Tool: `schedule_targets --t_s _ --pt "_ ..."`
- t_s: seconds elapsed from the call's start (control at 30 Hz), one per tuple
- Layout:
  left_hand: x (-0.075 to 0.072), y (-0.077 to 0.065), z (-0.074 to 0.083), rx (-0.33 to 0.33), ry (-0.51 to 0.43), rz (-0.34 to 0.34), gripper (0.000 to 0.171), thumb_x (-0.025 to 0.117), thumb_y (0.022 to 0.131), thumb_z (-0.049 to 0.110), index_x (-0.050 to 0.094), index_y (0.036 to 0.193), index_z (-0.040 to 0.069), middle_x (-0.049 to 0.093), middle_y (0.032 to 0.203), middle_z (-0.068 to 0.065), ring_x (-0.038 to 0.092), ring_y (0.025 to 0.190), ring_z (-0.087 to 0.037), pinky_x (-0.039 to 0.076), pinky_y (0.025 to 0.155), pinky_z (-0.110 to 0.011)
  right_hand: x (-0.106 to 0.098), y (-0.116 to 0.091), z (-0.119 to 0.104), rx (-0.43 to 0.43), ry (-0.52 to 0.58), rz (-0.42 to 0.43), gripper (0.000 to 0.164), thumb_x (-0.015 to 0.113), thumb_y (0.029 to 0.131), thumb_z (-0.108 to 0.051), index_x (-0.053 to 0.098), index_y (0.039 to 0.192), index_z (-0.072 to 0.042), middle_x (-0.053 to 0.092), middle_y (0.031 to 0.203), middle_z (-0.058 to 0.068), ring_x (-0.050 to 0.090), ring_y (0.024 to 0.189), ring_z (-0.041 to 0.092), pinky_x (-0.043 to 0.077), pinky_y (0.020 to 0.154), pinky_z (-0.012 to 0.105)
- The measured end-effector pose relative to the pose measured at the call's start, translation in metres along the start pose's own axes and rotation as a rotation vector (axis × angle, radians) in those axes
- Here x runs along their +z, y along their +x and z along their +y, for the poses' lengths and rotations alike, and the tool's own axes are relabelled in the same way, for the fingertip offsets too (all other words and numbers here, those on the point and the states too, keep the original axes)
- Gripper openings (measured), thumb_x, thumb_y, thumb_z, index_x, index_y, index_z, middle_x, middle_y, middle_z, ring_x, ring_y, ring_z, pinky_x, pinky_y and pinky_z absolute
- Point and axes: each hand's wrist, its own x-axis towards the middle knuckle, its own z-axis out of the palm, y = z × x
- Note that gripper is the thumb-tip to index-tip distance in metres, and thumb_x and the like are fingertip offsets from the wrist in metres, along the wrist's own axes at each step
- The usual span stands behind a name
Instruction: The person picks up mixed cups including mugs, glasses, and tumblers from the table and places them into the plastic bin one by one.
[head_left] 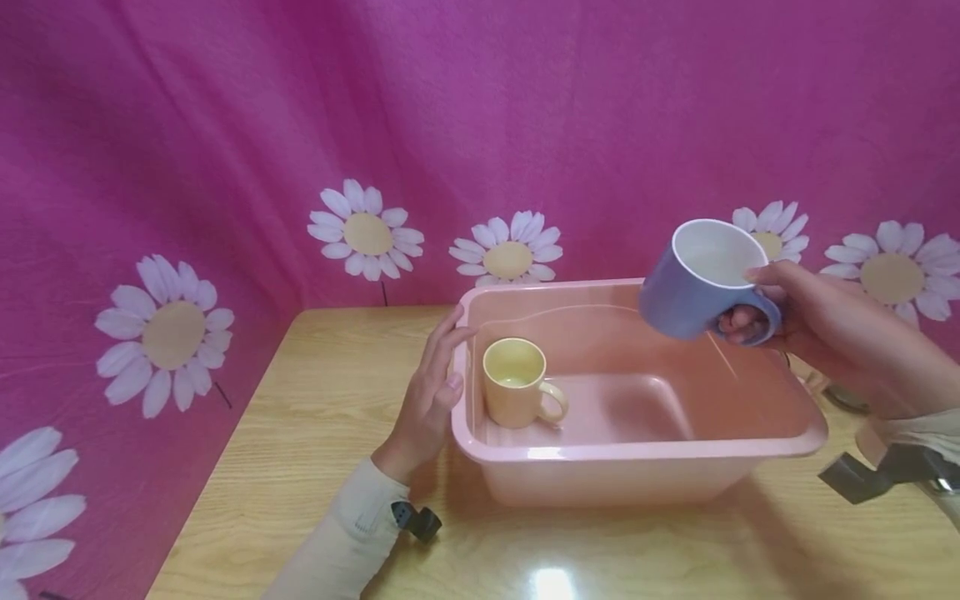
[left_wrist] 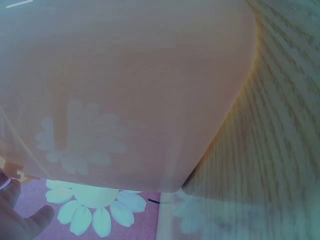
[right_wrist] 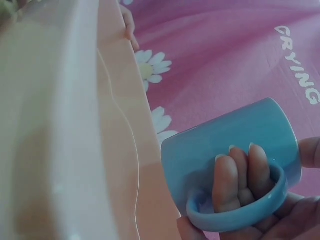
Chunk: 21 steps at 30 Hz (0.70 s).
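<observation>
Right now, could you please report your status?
Right hand grips blue cylindrical mug. Left hand touches pink rectangular basin. Yellow cylindrical mug occupies basin's left end.

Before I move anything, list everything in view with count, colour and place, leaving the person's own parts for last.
Blue mug: one, blue with a white inside, held tilted above the tub's right part
Yellow mug: one, pale yellow, upright inside the tub at its left end
Tub: one, pink, on the table
Table: one, light wood, under the tub
Cloth: magenta, behind the table
Daisies: six in the head view, white with tan centres, printed on the cloth
Lettering: one word, "CRYING", white, on the cloth
Wrist devices: two, black, one at each wrist
Sleeves: two, pale beige, on the forearms
Left hand: one, touching the tub's left rim
Right hand: one, gripping the blue mug's handle
</observation>
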Motion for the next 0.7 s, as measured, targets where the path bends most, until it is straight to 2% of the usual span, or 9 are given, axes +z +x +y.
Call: schedule_targets --t_s 0.1,0.27,0.33,0.6,0.7 --pt "0.0 0.0 -0.001 0.005 0.002 0.002 0.057 0.03 0.091 0.036 0.041 0.14 0.01 0.021 0.158 -0.001 0.024 0.144 -0.022 0.03 0.109 -0.056 0.003 0.003 -0.004 0.024 -0.046 0.028 0.03 0.036 0.104 -0.021 0.059 0.098 -0.003 0.067 0.077 0.007 0.066 0.074 0.017 0.055 0.074 0.027" --pt "0.001 0.0 -0.001 -0.01 0.003 -0.001 0.057 0.03 0.089 0.036 0.041 0.141 0.011 0.021 0.158 0.0 0.024 0.143 -0.021 0.03 0.109 -0.055 0.008 0.011 -0.01 0.025 -0.05 -0.037 0.036 0.032 0.104 -0.019 0.062 0.093 -0.002 0.066 0.076 0.006 0.064 0.073 0.015 0.055 0.075 0.027" --pt "0.001 0.0 -0.001 -0.014 -0.001 -0.003 0.058 0.031 0.09 0.036 0.041 0.141 0.011 0.021 0.158 0.0 0.024 0.143 -0.021 0.031 0.108 -0.056 0.01 0.015 -0.012 0.014 -0.019 -0.072 0.038 0.03 0.103 -0.016 0.063 0.09 -0.001 0.066 0.074 0.007 0.064 0.072 0.016 0.055 0.075 0.027" --pt "0.001 0.001 -0.001 -0.03 0.005 -0.009 0.059 0.03 0.09 0.038 0.04 0.14 0.009 0.019 0.159 0.003 0.023 0.144 -0.018 0.035 0.106 -0.054 0.012 0.027 -0.024 0.043 -0.085 -0.104 0.035 0.033 0.103 -0.017 0.063 0.091 -0.003 0.066 0.072 0.006 0.065 0.067 0.016 0.055 0.072 0.029" --pt "0.001 0.0 0.0 -0.035 0.0 -0.012 0.058 0.03 0.091 0.038 0.04 0.14 0.01 0.019 0.159 0.003 0.022 0.144 -0.018 0.035 0.106 -0.054 0.013 0.032 -0.026 0.059 -0.127 -0.147 0.036 0.032 0.103 -0.018 0.064 0.091 -0.005 0.066 0.072 0.005 0.064 0.068 0.015 0.055 0.074 0.03"
